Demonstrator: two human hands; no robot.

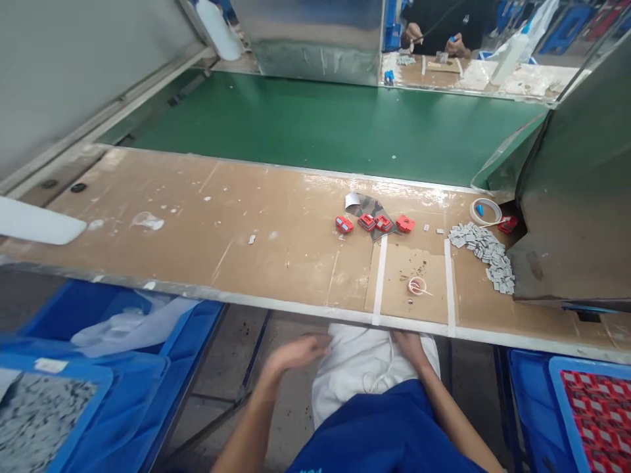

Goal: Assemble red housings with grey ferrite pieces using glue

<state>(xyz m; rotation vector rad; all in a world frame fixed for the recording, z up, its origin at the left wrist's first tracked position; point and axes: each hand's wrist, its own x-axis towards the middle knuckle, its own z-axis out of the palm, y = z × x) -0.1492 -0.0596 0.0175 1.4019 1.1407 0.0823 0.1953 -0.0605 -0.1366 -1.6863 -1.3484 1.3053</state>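
My left hand (296, 351) is blurred, below the bench's near edge, and shows nothing in it. My right hand (409, 345) lies flat on a white cloth (365, 368) over my lap. Both hands are apart from the tan workbench (221, 263). On the bench sit several red plastic parts (367, 222) beside a camouflage-patterned pad (371, 211). A heap of small grey pieces (483, 253) lies to their right. Between two white tape strips stands a small white dish (417, 286) holding a thin stick.
A tape roll (486, 211) lies at the bench's far right. Blue crates flank me: grey pieces (44, 420) at left, red parts (596, 420) at right. Beyond the bench run a green belt (320, 118) and metal partitions (310, 39); a co-worker (434, 26) works across it.
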